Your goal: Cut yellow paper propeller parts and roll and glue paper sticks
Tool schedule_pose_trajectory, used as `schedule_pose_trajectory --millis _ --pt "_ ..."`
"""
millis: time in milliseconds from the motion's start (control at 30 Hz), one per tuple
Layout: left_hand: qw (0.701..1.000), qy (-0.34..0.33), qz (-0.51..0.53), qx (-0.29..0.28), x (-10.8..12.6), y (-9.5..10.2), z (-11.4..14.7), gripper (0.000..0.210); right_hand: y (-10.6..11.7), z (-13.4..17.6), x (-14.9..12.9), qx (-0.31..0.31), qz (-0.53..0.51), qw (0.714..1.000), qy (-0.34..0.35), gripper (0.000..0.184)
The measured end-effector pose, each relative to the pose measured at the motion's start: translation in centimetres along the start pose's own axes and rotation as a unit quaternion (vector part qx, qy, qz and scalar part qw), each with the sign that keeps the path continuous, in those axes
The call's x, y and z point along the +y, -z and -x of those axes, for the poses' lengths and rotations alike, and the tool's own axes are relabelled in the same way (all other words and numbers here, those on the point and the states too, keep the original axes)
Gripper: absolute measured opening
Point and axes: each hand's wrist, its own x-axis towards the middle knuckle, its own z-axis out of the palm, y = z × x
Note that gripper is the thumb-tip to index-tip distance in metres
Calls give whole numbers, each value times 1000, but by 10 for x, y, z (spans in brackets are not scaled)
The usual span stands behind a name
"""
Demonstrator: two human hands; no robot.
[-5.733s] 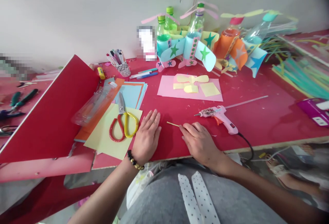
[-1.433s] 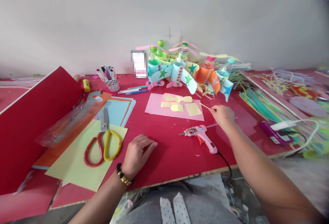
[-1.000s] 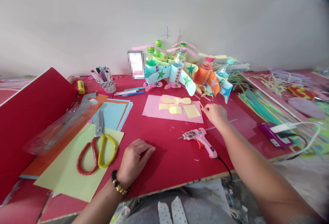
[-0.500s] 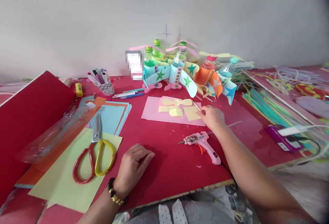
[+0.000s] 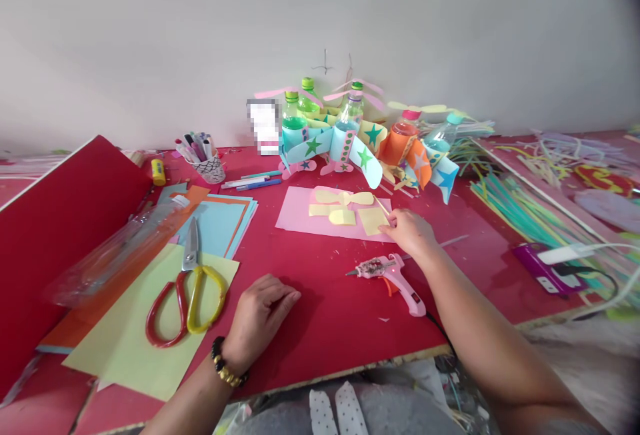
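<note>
My right hand (image 5: 413,232) pinches a thin pale stick (image 5: 381,206), its fingertips at the edge of a yellow paper square (image 5: 372,220). That square lies on a pink sheet (image 5: 295,212) with other yellow cutouts, among them a propeller shape (image 5: 345,198) and a rounded piece (image 5: 343,217). Below the hand, a pink glue gun (image 5: 400,282) rests on its side, nozzle to the left. My left hand (image 5: 263,318) lies on the red table, fingers curled in and nothing visible in it. Large scissors (image 5: 189,288) with red and yellow handles are to its left.
Several bottle planes (image 5: 343,145) with paper wings stand at the back. A pen cup (image 5: 209,167) and loose pens (image 5: 253,180) sit left of them. Coloured sheets (image 5: 145,315) lie at left, beside a red board (image 5: 65,222). A purple power strip (image 5: 547,272) is at right.
The view has shifted slightly. My right hand is a little lower and closer to the yellow square, still with the stick. My left hand stays in place.
</note>
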Motion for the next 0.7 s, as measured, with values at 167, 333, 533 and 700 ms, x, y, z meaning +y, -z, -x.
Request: schedule_pose_trajectory --millis 167,333,533,700 --pt "1000 -10 -10 7 2 0 0 21 0 1 -1 -16 -13 1000 6 20" --pt "1000 -17 -18 13 3 -1 -1 22 -1 4 -3 -5 -16 1000 13 27" --pt "999 -31 -24 21 5 -2 0 26 -1 1 -4 -8 -8 1000 9 39" --pt "999 -30 -32 29 7 -1 0 26 -3 -1 -4 -16 -29 999 10 19"
